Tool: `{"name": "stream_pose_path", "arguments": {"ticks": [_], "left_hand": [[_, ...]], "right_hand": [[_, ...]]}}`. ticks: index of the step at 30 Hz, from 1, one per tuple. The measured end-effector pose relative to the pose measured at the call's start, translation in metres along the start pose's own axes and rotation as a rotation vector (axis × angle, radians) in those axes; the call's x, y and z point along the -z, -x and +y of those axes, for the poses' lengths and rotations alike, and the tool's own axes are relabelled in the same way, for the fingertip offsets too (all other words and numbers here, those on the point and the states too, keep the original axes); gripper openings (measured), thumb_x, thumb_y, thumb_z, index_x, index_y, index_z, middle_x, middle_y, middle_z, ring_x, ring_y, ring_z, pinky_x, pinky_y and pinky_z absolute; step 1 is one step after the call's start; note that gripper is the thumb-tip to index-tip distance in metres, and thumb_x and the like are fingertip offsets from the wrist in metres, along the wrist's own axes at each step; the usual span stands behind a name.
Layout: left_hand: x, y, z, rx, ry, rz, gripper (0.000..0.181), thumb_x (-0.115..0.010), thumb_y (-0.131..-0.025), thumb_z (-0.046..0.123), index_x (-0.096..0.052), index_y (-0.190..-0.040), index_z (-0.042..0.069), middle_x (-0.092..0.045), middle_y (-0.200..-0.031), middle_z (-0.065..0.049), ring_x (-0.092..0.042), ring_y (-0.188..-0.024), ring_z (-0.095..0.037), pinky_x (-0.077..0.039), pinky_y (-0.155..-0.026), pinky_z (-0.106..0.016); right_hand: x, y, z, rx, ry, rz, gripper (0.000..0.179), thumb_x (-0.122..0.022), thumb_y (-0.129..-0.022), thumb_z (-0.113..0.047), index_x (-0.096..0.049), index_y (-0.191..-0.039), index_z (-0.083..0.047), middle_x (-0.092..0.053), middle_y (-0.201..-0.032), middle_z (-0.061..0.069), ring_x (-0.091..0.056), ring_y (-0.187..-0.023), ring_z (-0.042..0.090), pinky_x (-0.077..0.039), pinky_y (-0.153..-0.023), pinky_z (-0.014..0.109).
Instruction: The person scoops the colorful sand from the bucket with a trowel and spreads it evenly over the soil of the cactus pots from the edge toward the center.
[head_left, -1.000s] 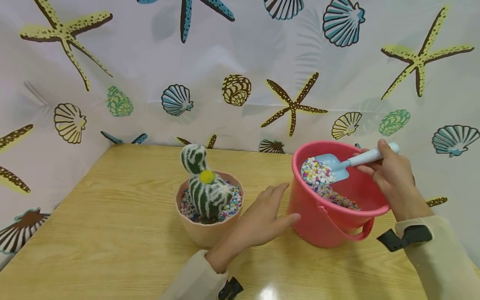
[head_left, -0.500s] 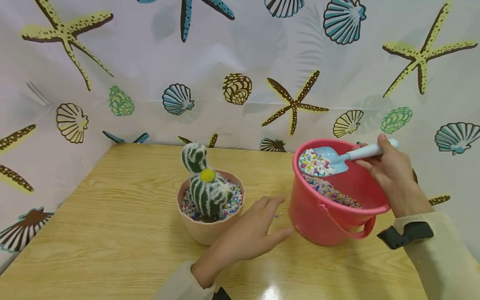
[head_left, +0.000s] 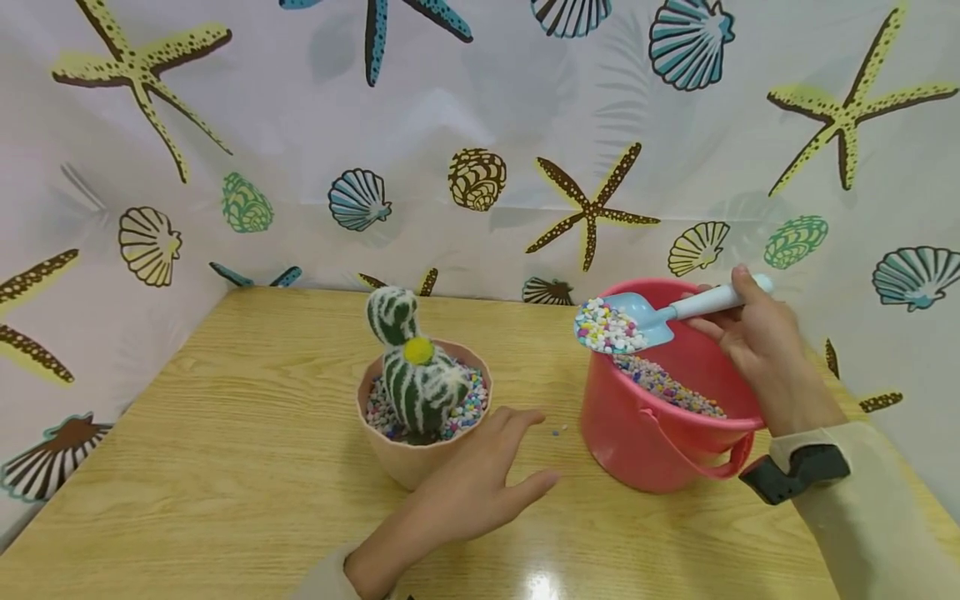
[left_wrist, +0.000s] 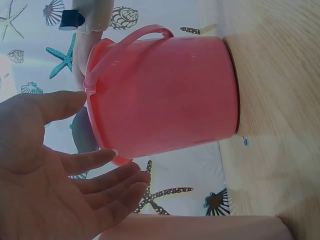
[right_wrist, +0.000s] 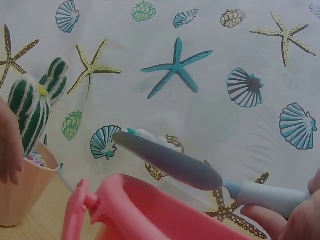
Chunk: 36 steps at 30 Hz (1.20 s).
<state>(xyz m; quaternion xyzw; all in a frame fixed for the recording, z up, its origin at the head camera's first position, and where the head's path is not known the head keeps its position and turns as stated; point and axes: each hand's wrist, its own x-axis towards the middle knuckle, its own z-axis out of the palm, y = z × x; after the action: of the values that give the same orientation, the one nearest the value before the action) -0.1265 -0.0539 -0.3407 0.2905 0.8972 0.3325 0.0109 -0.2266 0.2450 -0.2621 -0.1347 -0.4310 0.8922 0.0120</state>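
Observation:
In the head view my right hand (head_left: 767, 354) grips the pale handle of a light blue scoop (head_left: 660, 315). The scoop is heaped with small multicoloured pebbles (head_left: 606, 327) and hovers over the left rim of a pink bucket (head_left: 630, 433). More pebbles (head_left: 667, 387) lie inside the bucket. My left hand (head_left: 468, 479), fingers extended and holding nothing, is in front of the right side of a peach flowerpot (head_left: 405, 462); whether it touches the pot I cannot tell. A green toy cactus (head_left: 420, 387) with white fuzz and a yellow pompom stands in the pot among similar pebbles.
A wooden table (head_left: 247, 433) carries everything. Loose pebbles (head_left: 556, 432) lie on it between pot and bucket. A white curtain (head_left: 420, 108) printed with starfish and shells hangs behind. The bucket's pink handle (left_wrist: 130, 40) hangs down on the near side.
The loaded scoop in my right hand has risen and shifted left, from inside the bucket to over its left rim. My left hand has drawn back left and down, away from the bucket.

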Motion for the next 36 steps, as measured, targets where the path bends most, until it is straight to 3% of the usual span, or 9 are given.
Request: {"name": "stream_pose_path", "arguments": {"ticks": [7, 10, 19, 28, 31, 36], "left_hand": [[0.007, 0.015, -0.004, 0.016, 0.030, 0.019, 0.049, -0.060, -0.094, 0.032, -0.049, -0.132, 0.004, -0.053, -0.124, -0.010, -0.054, -0.112, -0.022, -0.048, -0.092, -0.042], [0.011, 0.023, -0.007, 0.024, 0.049, 0.015, 0.049, -0.059, -0.094, 0.034, -0.050, -0.131, 0.005, -0.053, -0.126, -0.010, -0.055, -0.114, -0.023, -0.048, -0.093, -0.043], [0.023, 0.044, -0.013, 0.069, 0.109, 0.005, 0.046, -0.060, -0.094, 0.037, -0.051, -0.129, 0.009, -0.057, -0.120, -0.006, -0.058, -0.107, -0.021, -0.050, -0.089, -0.040], [0.031, 0.067, -0.029, 0.123, 0.058, 0.018, 0.041, -0.056, -0.093, 0.046, -0.055, -0.121, 0.016, -0.054, -0.114, 0.005, -0.051, -0.104, -0.013, -0.048, -0.087, -0.036], [0.032, 0.072, -0.034, 0.142, 0.074, 0.027, 0.044, -0.057, -0.093, 0.044, -0.054, -0.126, 0.014, -0.056, -0.124, 0.001, -0.054, -0.114, -0.018, -0.048, -0.092, -0.043], [0.038, 0.077, -0.043, 0.165, 0.085, 0.056, 0.042, -0.061, -0.092, 0.038, -0.053, -0.126, 0.014, -0.059, -0.123, -0.001, -0.058, -0.110, -0.021, -0.050, -0.089, -0.042]], "right_hand": [[-0.012, 0.007, 0.007, -0.009, 0.053, -0.039, 0.043, -0.055, -0.092, -0.034, -0.035, -0.126, -0.018, -0.040, -0.122, 0.006, -0.033, -0.136, 0.027, -0.043, -0.087, 0.043], [-0.017, 0.010, 0.010, -0.020, 0.065, -0.054, 0.047, -0.056, -0.092, -0.035, -0.035, -0.129, -0.017, -0.039, -0.126, 0.006, -0.040, -0.132, 0.026, -0.043, -0.088, 0.043], [-0.031, 0.013, 0.021, -0.015, 0.082, -0.055, 0.057, -0.051, -0.094, -0.032, -0.025, -0.143, -0.020, -0.040, -0.122, 0.007, -0.036, -0.132, 0.027, -0.042, -0.089, 0.043], [-0.038, 0.015, 0.027, -0.029, 0.076, -0.061, 0.031, -0.049, -0.096, -0.031, -0.038, -0.121, -0.017, -0.040, -0.118, 0.008, -0.042, -0.122, 0.024, -0.041, -0.091, 0.044], [-0.041, 0.017, 0.030, -0.038, 0.074, -0.055, 0.033, -0.047, -0.097, -0.031, -0.037, -0.126, -0.018, -0.040, -0.120, 0.008, -0.040, -0.128, 0.026, -0.040, -0.092, 0.045], [-0.046, 0.019, 0.037, -0.062, 0.071, -0.042, 0.034, -0.048, -0.096, -0.031, -0.038, -0.127, -0.019, -0.041, -0.120, 0.008, -0.038, -0.132, 0.028, -0.039, -0.094, 0.045]]}}
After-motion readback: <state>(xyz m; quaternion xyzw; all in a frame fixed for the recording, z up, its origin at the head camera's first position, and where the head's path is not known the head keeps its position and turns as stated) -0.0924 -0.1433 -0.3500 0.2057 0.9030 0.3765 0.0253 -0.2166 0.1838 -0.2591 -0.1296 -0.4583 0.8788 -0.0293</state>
